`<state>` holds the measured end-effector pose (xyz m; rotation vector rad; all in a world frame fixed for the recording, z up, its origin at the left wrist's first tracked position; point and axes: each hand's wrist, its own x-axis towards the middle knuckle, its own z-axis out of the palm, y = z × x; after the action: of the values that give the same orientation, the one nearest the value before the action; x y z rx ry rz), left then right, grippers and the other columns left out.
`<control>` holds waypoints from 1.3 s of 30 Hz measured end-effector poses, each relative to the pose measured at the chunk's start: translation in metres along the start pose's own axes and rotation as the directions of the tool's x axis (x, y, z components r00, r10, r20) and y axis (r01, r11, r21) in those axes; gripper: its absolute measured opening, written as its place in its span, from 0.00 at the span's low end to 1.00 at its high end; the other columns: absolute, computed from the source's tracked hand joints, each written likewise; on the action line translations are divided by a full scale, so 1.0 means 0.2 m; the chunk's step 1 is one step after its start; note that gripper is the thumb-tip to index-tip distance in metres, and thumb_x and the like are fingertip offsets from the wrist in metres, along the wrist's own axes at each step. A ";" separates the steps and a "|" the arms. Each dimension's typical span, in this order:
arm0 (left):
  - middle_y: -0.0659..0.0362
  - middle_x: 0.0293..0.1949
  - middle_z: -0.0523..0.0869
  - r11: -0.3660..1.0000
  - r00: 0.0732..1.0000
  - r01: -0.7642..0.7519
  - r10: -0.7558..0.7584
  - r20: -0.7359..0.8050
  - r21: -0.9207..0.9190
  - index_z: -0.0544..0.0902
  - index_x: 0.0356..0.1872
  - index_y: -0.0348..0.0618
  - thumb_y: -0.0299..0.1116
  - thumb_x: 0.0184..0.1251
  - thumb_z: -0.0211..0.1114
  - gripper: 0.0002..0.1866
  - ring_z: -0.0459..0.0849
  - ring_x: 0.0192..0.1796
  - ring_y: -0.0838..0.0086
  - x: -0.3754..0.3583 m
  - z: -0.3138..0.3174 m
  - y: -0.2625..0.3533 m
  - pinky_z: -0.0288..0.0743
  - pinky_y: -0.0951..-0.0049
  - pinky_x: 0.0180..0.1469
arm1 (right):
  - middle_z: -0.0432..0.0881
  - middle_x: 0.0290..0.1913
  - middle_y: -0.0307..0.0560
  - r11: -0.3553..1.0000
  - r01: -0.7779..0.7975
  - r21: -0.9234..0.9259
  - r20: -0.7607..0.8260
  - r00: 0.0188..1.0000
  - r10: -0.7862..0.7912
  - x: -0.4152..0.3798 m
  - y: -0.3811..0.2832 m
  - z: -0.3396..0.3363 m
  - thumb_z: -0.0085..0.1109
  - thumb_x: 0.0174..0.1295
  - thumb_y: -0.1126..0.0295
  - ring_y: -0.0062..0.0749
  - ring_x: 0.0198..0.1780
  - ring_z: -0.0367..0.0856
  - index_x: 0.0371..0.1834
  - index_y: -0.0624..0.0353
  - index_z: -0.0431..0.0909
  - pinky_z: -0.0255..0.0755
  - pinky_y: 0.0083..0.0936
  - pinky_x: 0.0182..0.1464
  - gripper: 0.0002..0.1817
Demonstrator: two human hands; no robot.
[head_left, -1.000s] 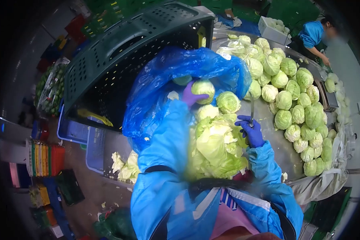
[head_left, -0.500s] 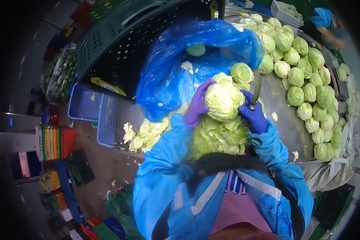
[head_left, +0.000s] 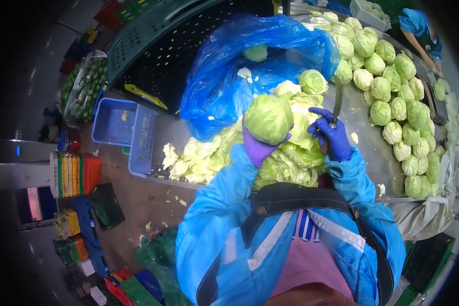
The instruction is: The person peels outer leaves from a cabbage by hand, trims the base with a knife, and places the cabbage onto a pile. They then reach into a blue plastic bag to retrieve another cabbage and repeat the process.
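Note:
A round green cabbage [head_left: 269, 119] rests in my left hand [head_left: 259, 148], which cups it from below and the side. To its right, my right hand [head_left: 332, 133] holds a knife [head_left: 338, 99] by the handle, blade pointing away from me; some fingers stretch out toward the cabbage without touching it. Both hands wear purple gloves. Loose cabbage leaves [head_left: 290, 171] lie heaped beneath the hands. Another cabbage [head_left: 312, 81] sits just behind, beside the open blue plastic bag [head_left: 209, 92]. Inside the bag lies one more cabbage [head_left: 255, 53].
Many cabbages [head_left: 380, 89] cover the right side of the metal table [head_left: 359, 158]. A dark green crate [head_left: 153, 48] stands tilted behind the bag. Blue baskets [head_left: 140, 148] are at the left. A person in blue [head_left: 415, 28] works at the far right.
The cabbage has turned over, showing a smooth green side, and has moved slightly toward me and left. My right hand has come away from it, still with the knife.

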<state>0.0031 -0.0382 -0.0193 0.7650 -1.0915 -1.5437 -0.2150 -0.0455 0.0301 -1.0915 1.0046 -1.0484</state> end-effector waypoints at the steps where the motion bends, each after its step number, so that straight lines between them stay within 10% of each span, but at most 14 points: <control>1: 0.54 0.60 0.75 1.000 0.997 0.018 -0.017 -0.071 0.008 0.61 0.65 0.42 0.32 0.54 0.69 0.37 0.74 0.62 0.66 0.00 0.01 0.01 0.62 0.63 0.66 | 0.81 0.29 0.40 0.998 -0.039 -0.049 0.019 0.999 0.040 -0.01 0.00 0.01 0.56 0.63 0.62 0.16 0.27 0.73 0.58 0.60 0.72 0.67 0.13 0.29 0.22; 2: 0.52 0.64 0.70 0.800 0.986 0.153 -0.164 0.035 -0.581 0.60 0.66 0.42 0.32 0.52 0.70 0.39 0.70 0.65 0.62 0.00 -0.01 0.04 0.61 0.61 0.67 | 0.81 0.29 0.40 0.992 -0.076 -0.098 0.034 0.996 0.080 -0.01 0.01 0.01 0.56 0.63 0.62 0.17 0.27 0.73 0.58 0.59 0.73 0.67 0.13 0.28 0.21; 4: 0.51 0.68 0.64 0.277 0.954 0.265 -0.218 0.208 -0.924 0.59 0.67 0.43 0.32 0.50 0.71 0.41 0.66 0.67 0.58 0.00 -0.03 0.03 0.61 0.58 0.67 | 0.81 0.29 0.39 0.990 -0.078 -0.114 0.040 0.996 0.083 -0.01 0.06 -0.01 0.55 0.63 0.61 0.16 0.27 0.73 0.57 0.56 0.74 0.67 0.14 0.27 0.20; 7: 0.48 0.69 0.59 0.503 0.956 0.186 -0.289 0.039 -0.844 0.58 0.68 0.44 0.35 0.44 0.76 0.48 0.63 0.68 0.54 0.02 -0.05 -0.01 0.61 0.58 0.66 | 0.80 0.28 0.41 0.959 -0.011 -0.283 -0.014 1.000 0.008 -0.01 0.10 -0.02 0.56 0.63 0.61 0.21 0.27 0.74 0.57 0.55 0.74 0.69 0.19 0.28 0.20; 8: 0.48 0.66 0.62 0.939 0.989 0.066 -0.106 -0.103 -0.338 0.58 0.68 0.41 0.37 0.41 0.78 0.51 0.64 0.66 0.55 0.02 -0.05 0.00 0.62 0.59 0.66 | 0.79 0.29 0.44 0.867 0.070 -0.493 -0.023 0.995 -0.093 -0.01 0.11 -0.04 0.56 0.63 0.62 0.27 0.27 0.76 0.57 0.55 0.73 0.70 0.23 0.29 0.20; 9: 0.47 0.63 0.65 0.943 0.987 -0.090 0.127 -0.097 0.321 0.57 0.67 0.38 0.39 0.37 0.81 0.54 0.66 0.65 0.55 0.03 -0.03 0.01 0.62 0.60 0.66 | 0.79 0.29 0.47 0.722 0.136 -0.679 -0.007 0.981 -0.192 -0.02 0.11 -0.04 0.57 0.63 0.62 0.33 0.28 0.78 0.57 0.55 0.72 0.71 0.28 0.31 0.20; 12: 0.48 0.59 0.66 0.759 0.960 -0.133 0.258 -0.107 0.638 0.58 0.67 0.38 0.38 0.25 0.85 0.60 0.68 0.62 0.57 0.05 0.01 -0.13 0.64 0.62 0.64 | 0.78 0.32 0.52 0.417 0.414 -0.809 0.193 0.857 -0.478 -0.04 0.14 -0.01 0.55 0.64 0.63 0.44 0.31 0.79 0.59 0.56 0.70 0.72 0.35 0.34 0.21; 29: 0.47 0.56 0.67 0.665 0.963 -0.132 0.263 -0.065 0.735 0.61 0.63 0.35 0.43 0.23 0.84 0.59 0.67 0.60 0.54 0.07 0.02 -0.16 0.64 0.60 0.62 | 0.77 0.30 0.52 0.182 0.344 -0.921 0.325 0.937 -0.127 -0.04 0.12 -0.07 0.52 0.64 0.63 0.47 0.28 0.77 0.73 0.51 0.52 0.69 0.38 0.30 0.34; 39: 0.46 0.55 0.66 0.719 0.953 -0.126 0.280 -0.118 0.683 0.61 0.63 0.35 0.44 0.25 0.84 0.58 0.67 0.58 0.53 0.08 0.04 -0.25 0.64 0.59 0.61 | 0.77 0.27 0.47 0.156 0.264 -0.952 0.216 0.939 -0.268 0.01 0.25 0.00 0.53 0.63 0.62 0.41 0.26 0.77 0.70 0.44 0.57 0.70 0.36 0.27 0.31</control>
<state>-0.0266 -0.0509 -0.0613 1.2173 -1.5317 -0.8233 -0.2071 -0.0406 -0.0193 -2.4382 1.5881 -0.5391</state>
